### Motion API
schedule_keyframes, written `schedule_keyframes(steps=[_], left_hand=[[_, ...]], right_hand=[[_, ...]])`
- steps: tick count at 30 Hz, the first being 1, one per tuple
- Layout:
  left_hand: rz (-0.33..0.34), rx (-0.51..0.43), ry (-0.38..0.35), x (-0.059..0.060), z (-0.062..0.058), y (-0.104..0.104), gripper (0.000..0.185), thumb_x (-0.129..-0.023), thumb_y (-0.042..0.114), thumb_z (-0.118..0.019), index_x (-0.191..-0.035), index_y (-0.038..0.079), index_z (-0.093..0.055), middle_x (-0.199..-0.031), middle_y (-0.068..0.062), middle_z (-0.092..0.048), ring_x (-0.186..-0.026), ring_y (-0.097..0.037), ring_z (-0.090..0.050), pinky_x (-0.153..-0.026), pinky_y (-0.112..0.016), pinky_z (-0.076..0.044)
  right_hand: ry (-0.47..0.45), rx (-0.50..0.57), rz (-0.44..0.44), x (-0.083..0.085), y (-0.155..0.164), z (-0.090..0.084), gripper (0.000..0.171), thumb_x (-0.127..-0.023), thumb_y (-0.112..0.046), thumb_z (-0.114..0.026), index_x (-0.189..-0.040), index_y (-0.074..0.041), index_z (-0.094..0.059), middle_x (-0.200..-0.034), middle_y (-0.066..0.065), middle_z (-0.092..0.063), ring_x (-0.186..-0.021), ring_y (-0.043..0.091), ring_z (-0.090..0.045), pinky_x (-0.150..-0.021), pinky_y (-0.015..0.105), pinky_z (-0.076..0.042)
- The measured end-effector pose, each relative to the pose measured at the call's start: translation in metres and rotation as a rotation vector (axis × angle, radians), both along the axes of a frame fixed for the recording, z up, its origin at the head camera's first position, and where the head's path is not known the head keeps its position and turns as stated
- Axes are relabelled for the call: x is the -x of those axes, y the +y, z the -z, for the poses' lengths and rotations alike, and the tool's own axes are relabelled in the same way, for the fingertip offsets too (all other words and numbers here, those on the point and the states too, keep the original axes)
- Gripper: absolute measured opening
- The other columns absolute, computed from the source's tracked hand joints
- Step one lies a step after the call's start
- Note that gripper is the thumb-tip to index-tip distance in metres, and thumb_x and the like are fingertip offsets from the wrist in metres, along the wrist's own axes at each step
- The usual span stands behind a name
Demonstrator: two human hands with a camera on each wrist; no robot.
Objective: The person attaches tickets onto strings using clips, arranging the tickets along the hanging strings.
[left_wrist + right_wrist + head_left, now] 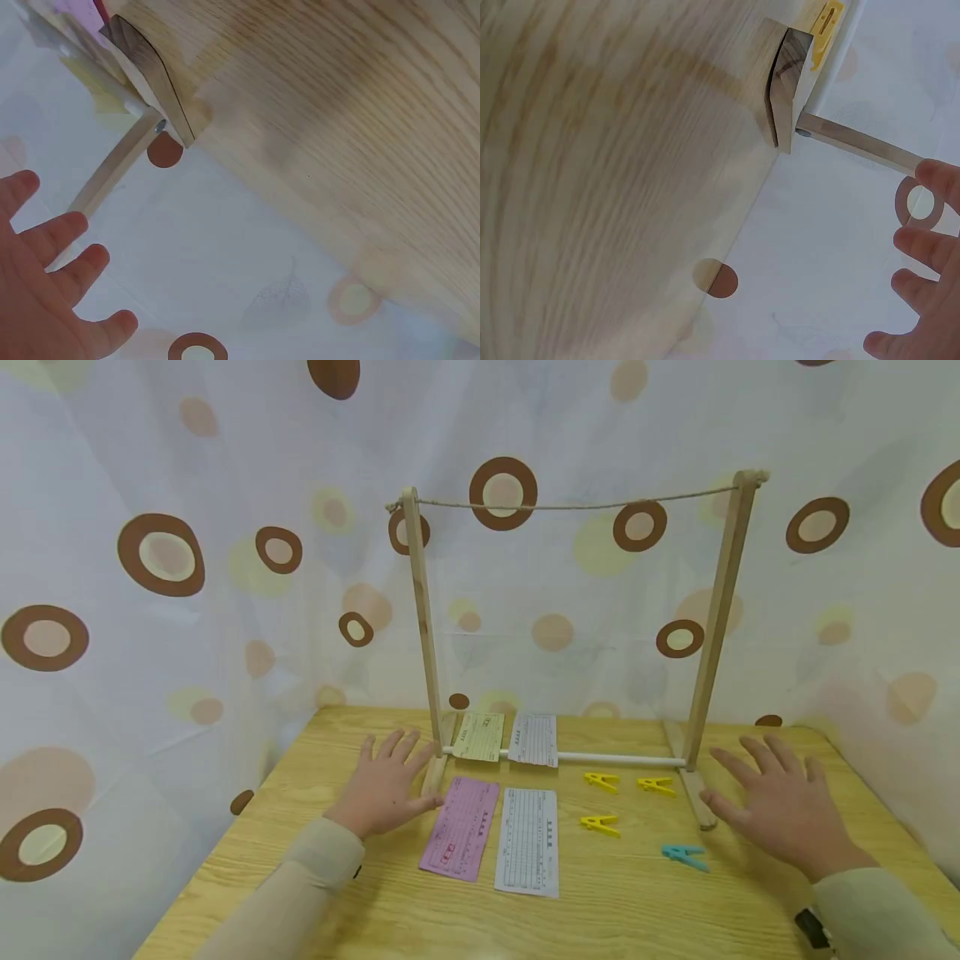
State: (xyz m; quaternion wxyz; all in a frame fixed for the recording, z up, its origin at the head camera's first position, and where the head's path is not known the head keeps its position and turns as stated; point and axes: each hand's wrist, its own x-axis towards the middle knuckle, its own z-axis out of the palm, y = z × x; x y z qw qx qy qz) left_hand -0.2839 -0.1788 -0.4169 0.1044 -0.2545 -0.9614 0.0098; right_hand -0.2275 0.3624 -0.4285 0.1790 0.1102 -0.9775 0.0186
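1. The left hand [386, 783] lies flat over the wooden surface [375, 902] with its fingers spread apart and straight; it holds nothing, and its fingertips are just beside the left foot of the wooden rack [423, 627]
2. The right hand [783, 806] is also open, its fingers spread apart, and it hovers just right of the right foot of the rack; it grips nothing
3. The rack stands at the back of the surface, between the two hands, with a string [570, 507] stretched between the tops of its two posts
4. A pink paper slip [459, 828] and a white paper slip [528, 840] lie side by side in front of the rack; a yellow slip [478, 736] and another white slip [534, 739] lie under its lower bar
5. Three yellow clothespins [600, 822] and one blue clothespin [684, 856] lie on the surface, between the slips and the right hand
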Motion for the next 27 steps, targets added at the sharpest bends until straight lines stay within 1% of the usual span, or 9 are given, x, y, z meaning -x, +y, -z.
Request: schedule_keyframes(steps=[5, 9, 11, 15, 19, 22, 24, 27], left_hand=[[0.035, 0.022, -0.012, 0.0, 0.001, 0.006, 0.083, -0.092, 0.068, -0.058, -0.157, 0.021, -0.038, -0.158, -0.014, -0.038, -0.146, -0.038, -0.03, -0.113, -0.069, -0.014], [0.065, 0.014, -0.009, 0.001, 0.003, 0.013, 0.082, -0.092, 0.067, -0.059, -0.156, 0.019, -0.04, -0.154, -0.011, -0.043, -0.143, -0.034, -0.036, -0.113, -0.068, -0.016], [0.083, 0.001, -0.019, 0.001, 0.003, 0.017, 0.081, -0.092, 0.066, -0.06, -0.155, 0.019, -0.041, -0.153, -0.01, -0.046, -0.141, -0.033, -0.039, -0.113, -0.067, -0.017], [0.112, -0.02, -0.071, 0.0, 0.003, 0.025, 0.081, -0.093, 0.064, -0.06, -0.156, 0.018, -0.04, -0.153, -0.007, -0.046, -0.14, -0.031, -0.041, -0.112, -0.066, -0.02], [0.128, -0.028, -0.103, 0.0, 0.005, 0.032, 0.08, -0.093, 0.064, -0.061, -0.155, 0.017, -0.041, -0.152, -0.007, -0.046, -0.14, -0.032, -0.041, -0.11, -0.063, -0.027], [0.141, -0.029, -0.12, 0.002, 0.007, 0.038, 0.079, -0.093, 0.063, -0.061, -0.155, 0.018, -0.042, -0.151, -0.006, -0.048, -0.14, -0.03, -0.041, -0.109, -0.063, -0.029], [0.148, -0.031, -0.145, 0.003, 0.008, 0.042, 0.078, -0.093, 0.062, -0.061, -0.155, 0.019, -0.042, -0.151, -0.005, -0.048, -0.141, -0.03, -0.041, -0.11, -0.063, -0.029], [0.163, -0.046, -0.186, 0.006, 0.008, 0.05, 0.078, -0.093, 0.06, -0.063, -0.156, 0.021, -0.04, -0.152, -0.004, -0.047, -0.141, -0.033, -0.041, -0.111, -0.063, -0.029]], right_hand=[[-0.054, 0.04, -0.035, -0.001, -0.003, 0.003, 0.068, -0.096, -0.063, -0.057, -0.143, -0.014, -0.056, -0.147, 0.025, -0.041, -0.139, 0.054, -0.026, -0.095, 0.078, -0.023], [-0.101, 0.074, -0.05, -0.002, -0.005, 0.003, 0.066, -0.097, -0.061, -0.057, -0.142, -0.012, -0.056, -0.145, 0.026, -0.043, -0.138, 0.055, -0.027, -0.097, 0.078, -0.024], [-0.113, 0.076, -0.051, -0.003, -0.006, 0.004, 0.066, -0.097, -0.06, -0.057, -0.141, -0.012, -0.057, -0.144, 0.027, -0.045, -0.136, 0.055, -0.029, -0.096, 0.077, -0.027], [-0.146, 0.077, -0.052, -0.005, -0.008, 0.005, 0.063, -0.098, -0.058, -0.057, -0.14, -0.012, -0.059, -0.137, 0.026, -0.051, -0.127, 0.053, -0.041, -0.09, 0.075, -0.036], [-0.18, 0.093, -0.061, -0.008, -0.01, 0.007, 0.06, -0.098, -0.057, -0.058, -0.139, -0.012, -0.06, -0.128, 0.022, -0.057, -0.113, 0.05, -0.051, -0.082, 0.071, -0.042], [-0.197, 0.11, -0.076, -0.009, -0.011, 0.009, 0.058, -0.098, -0.055, -0.06, -0.137, -0.013, -0.061, -0.122, 0.019, -0.06, -0.106, 0.046, -0.055, -0.077, 0.067, -0.045], [-0.212, 0.125, -0.088, -0.008, -0.011, 0.01, 0.057, -0.097, -0.054, -0.061, -0.136, -0.012, -0.062, -0.118, 0.017, -0.061, -0.102, 0.043, -0.056, -0.074, 0.065, -0.046], [-0.248, 0.165, -0.107, -0.008, -0.01, 0.011, 0.056, -0.097, -0.053, -0.063, -0.135, -0.011, -0.063, -0.112, 0.013, -0.061, -0.095, 0.035, -0.058, -0.072, 0.059, -0.048]])
